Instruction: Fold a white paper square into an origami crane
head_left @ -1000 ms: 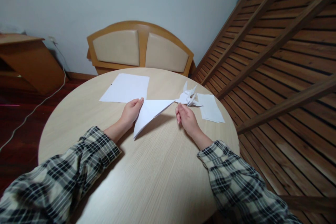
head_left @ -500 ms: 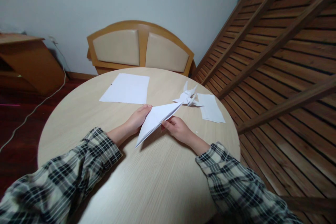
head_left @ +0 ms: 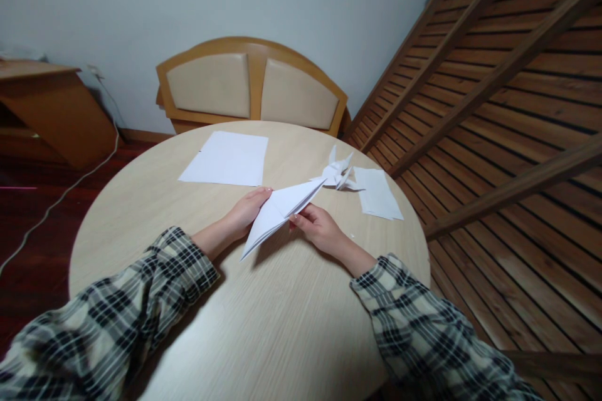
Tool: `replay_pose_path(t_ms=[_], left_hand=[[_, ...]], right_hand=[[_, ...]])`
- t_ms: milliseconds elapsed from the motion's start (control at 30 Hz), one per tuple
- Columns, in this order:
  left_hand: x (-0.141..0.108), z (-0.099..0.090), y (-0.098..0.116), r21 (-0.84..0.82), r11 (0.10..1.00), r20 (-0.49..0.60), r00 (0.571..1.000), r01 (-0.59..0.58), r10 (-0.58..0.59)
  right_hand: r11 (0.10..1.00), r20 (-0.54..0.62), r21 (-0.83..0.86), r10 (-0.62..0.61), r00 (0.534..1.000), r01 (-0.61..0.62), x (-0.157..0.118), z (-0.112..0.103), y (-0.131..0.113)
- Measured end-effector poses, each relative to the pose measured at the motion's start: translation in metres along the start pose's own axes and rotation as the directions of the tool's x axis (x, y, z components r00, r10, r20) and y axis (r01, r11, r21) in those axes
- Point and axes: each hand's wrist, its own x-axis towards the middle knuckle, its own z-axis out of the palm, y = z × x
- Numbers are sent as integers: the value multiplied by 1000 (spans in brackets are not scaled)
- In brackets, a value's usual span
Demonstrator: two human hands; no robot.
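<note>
Between my two hands, a white sheet of paper folded into a layered triangle (head_left: 278, 210) is held above the table. My left hand (head_left: 248, 210) pinches its upper left corner, thumb on top and the other fingers hidden beneath. At the layered lower right edge, my right hand (head_left: 317, 225) grips the paper between thumb and fingers, with some fingertips behind it. Just past the triangle's far tip lie folded paper cranes (head_left: 335, 172), overlapping so that I cannot tell how many.
White paper sheets (head_left: 230, 158) lie at the table's far left, and smaller paper pieces (head_left: 377, 194) on the right. The round wooden table (head_left: 282, 319) stands before a padded headboard (head_left: 254, 84). Wooden slats (head_left: 508, 106) rise on the right; a cable (head_left: 61, 197) runs along the floor at left.
The folded paper has tilted slightly between my hands, and its layers along the right edge look a little more spread. Both hands keep nearly the same place and hold.
</note>
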Motion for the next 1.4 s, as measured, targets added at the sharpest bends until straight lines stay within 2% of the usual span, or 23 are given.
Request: replay_pose_path(t_ms=[467,733,967,1067,1200,1300,1400], left_hand=[[-4,5,4,-42,999,19,999,33,-32],[2,-1,-4,-15,1000,27,999,-24,24],[5,-4,-6,6,999,15,999,-33,33],[6,-4,-7,-12,1000,4,1000,-14,14],[7,-4,-10,-45,998,-39,998,-45,43],[7,-3,-11,-51,994,-97,991,-100,95],[5,-2,-11,-35,992,-122,986,-119,114]], right_hand=[[996,-7,-90,0,1000,0,0,-3,2],[990,-46,-133,-56,997,50,0,-2,4],[987,-33,-147,-69,997,63,-1,0,1],[995,-39,-85,-52,998,49,-1,2,3],[991,-53,131,-29,998,35,-1,8,6],[961,-66,275,52,996,-32,-3,17,7],[893,-79,438,151,985,-102,-6,28,6]])
